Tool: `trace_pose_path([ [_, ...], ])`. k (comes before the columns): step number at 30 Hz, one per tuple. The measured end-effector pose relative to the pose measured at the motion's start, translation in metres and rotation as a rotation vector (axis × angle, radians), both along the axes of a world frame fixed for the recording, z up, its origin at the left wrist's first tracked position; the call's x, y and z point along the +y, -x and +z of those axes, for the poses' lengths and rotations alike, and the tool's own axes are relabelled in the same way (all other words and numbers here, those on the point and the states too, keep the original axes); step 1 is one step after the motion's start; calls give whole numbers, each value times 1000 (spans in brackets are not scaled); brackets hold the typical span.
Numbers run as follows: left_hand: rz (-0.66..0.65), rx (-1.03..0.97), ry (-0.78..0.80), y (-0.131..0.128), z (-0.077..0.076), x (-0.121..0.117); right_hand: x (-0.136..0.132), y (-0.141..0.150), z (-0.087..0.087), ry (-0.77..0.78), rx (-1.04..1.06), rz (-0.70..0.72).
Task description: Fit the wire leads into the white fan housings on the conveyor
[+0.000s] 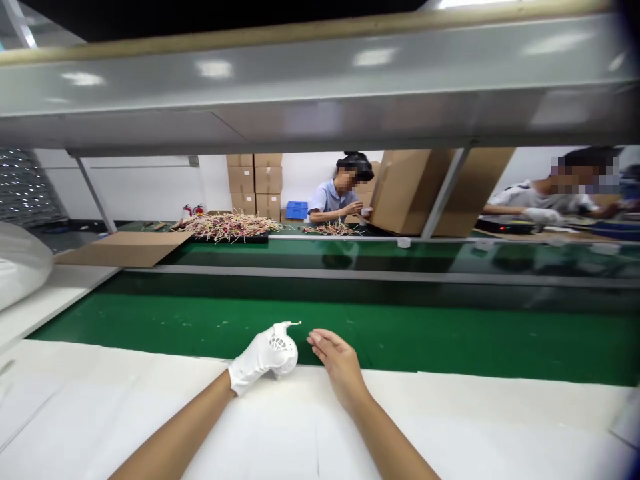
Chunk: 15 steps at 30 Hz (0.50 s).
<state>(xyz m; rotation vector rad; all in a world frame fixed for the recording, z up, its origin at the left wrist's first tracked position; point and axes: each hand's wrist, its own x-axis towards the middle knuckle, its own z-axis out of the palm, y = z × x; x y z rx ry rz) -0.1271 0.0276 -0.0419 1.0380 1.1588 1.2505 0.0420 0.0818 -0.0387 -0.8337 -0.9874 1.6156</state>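
My left hand, in a white fabric glove, grips a small white plastic fan housing with a slotted round grille. A thin wire end sticks out of its top. My right hand is bare, with the fingers loosely apart and holding nothing. Its fingertips hover just right of the housing, without touching it. Both hands rest above the front edge of a white padded work surface, with a green conveyor belt directly beyond them.
A grey metal shelf runs overhead. On the far belt lie piles of coloured wires and a flat cardboard sheet. Two seated co-workers work among cardboard boxes. A white bag sits at left.
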Motion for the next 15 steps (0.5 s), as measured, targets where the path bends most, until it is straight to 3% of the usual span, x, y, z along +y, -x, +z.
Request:
trace_pose_path([
  [6, -145, -31, 49, 10, -9, -5, 1, -6, 6, 78, 50, 80],
  [15, -186, -73, 53, 5, -11, 1, 2, -7, 3, 79, 71, 127],
])
